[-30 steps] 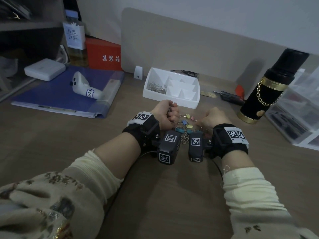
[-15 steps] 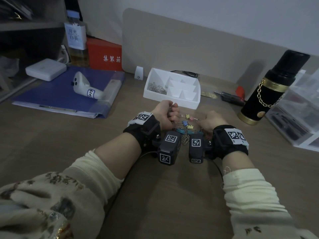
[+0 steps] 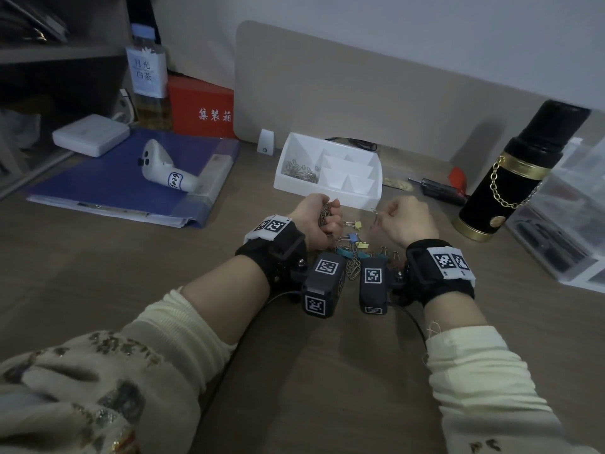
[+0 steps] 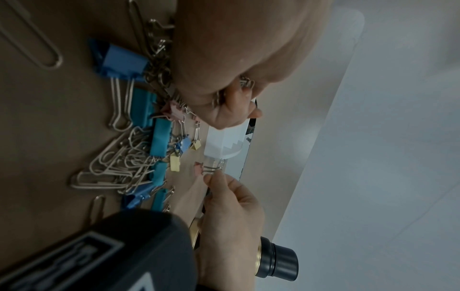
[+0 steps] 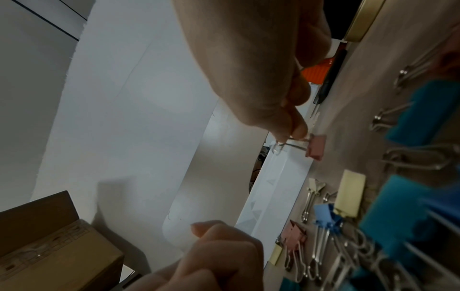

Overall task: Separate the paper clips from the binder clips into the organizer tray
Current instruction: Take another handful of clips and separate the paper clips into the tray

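The right hand (image 5: 273,82) pinches a small pink binder clip (image 5: 316,146) by its wire handles, just before the tray (image 3: 327,188); light, stiff, springy, best held there. The left hand (image 3: 316,221) is clenched round a bunch of paper clips (image 3: 325,213)

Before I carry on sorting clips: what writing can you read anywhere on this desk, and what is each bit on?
"月光白茶": label on the bottle.
"集装箱": white characters on the red box.
Handwritten mark on the white controller: too small to read.
Square coded markers on the wrist cameras and wristbands: patterns, not text.
Cardboard box print in the right wrist view: blurred.
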`<state>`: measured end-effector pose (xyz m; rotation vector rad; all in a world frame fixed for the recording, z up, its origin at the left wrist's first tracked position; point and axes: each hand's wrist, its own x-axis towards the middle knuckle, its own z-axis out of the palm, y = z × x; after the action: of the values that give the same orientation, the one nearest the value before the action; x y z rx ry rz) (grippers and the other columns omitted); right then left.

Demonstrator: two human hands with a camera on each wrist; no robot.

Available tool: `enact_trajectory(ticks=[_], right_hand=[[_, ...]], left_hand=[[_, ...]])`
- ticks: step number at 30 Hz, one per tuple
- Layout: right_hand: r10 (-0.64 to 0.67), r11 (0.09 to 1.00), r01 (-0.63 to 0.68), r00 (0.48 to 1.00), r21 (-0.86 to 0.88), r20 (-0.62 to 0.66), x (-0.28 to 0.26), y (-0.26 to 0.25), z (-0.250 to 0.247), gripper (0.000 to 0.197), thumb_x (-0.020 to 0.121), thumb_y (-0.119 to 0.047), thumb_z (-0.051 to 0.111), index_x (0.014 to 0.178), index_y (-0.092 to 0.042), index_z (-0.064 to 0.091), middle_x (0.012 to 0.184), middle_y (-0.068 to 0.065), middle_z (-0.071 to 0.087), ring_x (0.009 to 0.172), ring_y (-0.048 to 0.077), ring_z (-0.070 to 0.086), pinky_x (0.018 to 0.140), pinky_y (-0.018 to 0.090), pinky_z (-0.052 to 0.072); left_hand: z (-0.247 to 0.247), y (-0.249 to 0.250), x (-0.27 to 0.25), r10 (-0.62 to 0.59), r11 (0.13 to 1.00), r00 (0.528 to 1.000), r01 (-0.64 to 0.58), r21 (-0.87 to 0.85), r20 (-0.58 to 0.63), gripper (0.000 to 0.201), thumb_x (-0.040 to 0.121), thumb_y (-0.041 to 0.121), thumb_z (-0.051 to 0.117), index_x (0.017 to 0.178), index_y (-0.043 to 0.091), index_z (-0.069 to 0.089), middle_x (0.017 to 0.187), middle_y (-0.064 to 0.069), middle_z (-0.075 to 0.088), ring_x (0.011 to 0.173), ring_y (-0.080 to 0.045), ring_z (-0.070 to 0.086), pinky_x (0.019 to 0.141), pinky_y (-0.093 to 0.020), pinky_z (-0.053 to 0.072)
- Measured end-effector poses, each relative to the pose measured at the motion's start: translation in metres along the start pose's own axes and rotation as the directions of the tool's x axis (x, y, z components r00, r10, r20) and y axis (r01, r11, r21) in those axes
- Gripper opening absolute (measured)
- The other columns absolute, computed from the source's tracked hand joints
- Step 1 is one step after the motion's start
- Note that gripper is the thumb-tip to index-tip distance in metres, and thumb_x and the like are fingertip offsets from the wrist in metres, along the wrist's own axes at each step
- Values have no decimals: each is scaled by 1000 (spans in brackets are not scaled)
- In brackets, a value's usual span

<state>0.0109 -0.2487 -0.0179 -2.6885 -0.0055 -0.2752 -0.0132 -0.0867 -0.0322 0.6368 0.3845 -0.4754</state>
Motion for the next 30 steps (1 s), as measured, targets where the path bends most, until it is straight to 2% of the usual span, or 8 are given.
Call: enact_trajectory(ticks=[2, 12, 16, 19, 21, 23, 26, 30], right_hand=[[-16, 1000, 16, 1000, 1, 21, 0, 1, 0, 5, 88, -17, 58, 87, -17, 64, 88, 3, 65, 93, 26, 60, 76, 30, 45], [-82, 995, 81, 997, 50, 10, 3, 1, 1, 16, 87, -14, 58, 95, -15, 72, 104, 10, 68, 99, 26, 62, 90, 33, 48], [-138, 980, 145, 989, 133, -60, 1, -3, -1, 15, 86, -14, 55, 86, -16, 69, 89, 3, 67, 88, 20, 62, 81, 25, 46], [-219, 901, 236, 972, 365, -90, -6, -12, -1, 14, 84, -7, 56, 85, -16, 66, 76, -5, 60, 71, 11, 56, 60, 9, 45], [-277, 817, 279, 958, 504, -80, -10, -19, -3, 16, 84, -2, 56, 88, -15, 65, 73, -2, 58, 67, 14, 53, 51, 15, 44], [-329, 754, 302, 942, 583, -62, -14, -25, -5, 14, 85, -1, 58, 91, -13, 64, 73, 1, 60, 65, 14, 52, 53, 22, 42], [-404, 702, 305, 915, 643, 7, -21, -33, -3, 13, 87, 1, 59, 98, -4, 62, 75, 7, 63, 48, -3, 50, 47, 10, 38], [-366, 714, 247, 929, 655, 49, -20, -37, 6, 15, 86, -6, 65, 101, -3, 63, 92, 14, 63, 46, -1, 50, 39, 8, 35]], left_hand=[[1, 0, 0, 6, 1000, 1000, -6, 6, -4, 38, 99, 25, 34, 64, 13, 45, 45, 4, 36, 27, -7, 25, 26, -13, 14], [1, 0, -1, 14, 1000, 1000, -14, 7, -10, 37, 99, 25, 34, 65, 13, 45, 45, 4, 36, 27, -7, 25, 27, -14, 14], [1, 0, -1, 15, 1000, 1000, -15, 0, -16, 37, 99, 25, 34, 66, 13, 46, 48, 4, 36, 29, -7, 26, 26, -13, 14], [2, -1, -1, -3, 1000, 1000, 3, 6, -29, 35, 98, 25, 35, 68, 12, 48, 54, 4, 39, 29, -7, 29, 27, -13, 17], [2, -1, -2, -18, 1000, 999, 18, 8, -33, 34, 98, 25, 36, 70, 11, 48, 56, 2, 43, 30, -8, 32, 27, -12, 17], [3, -2, -2, -32, 999, 999, 33, 13, -40, 34, 98, 27, 37, 71, 9, 48, 59, 1, 45, 34, -8, 32, 27, -13, 17], [4, -3, -1, -40, 999, 999, 41, 32, -24, 34, 97, 27, 35, 70, 10, 47, 61, 1, 45, 37, -8, 32, 28, -13, 17], [4, -2, -1, -58, 998, 998, 57, 17, 29, 31, 98, 28, 34, 77, 12, 50, 50, 2, 46, 32, -8, 35, 27, -13, 16]])
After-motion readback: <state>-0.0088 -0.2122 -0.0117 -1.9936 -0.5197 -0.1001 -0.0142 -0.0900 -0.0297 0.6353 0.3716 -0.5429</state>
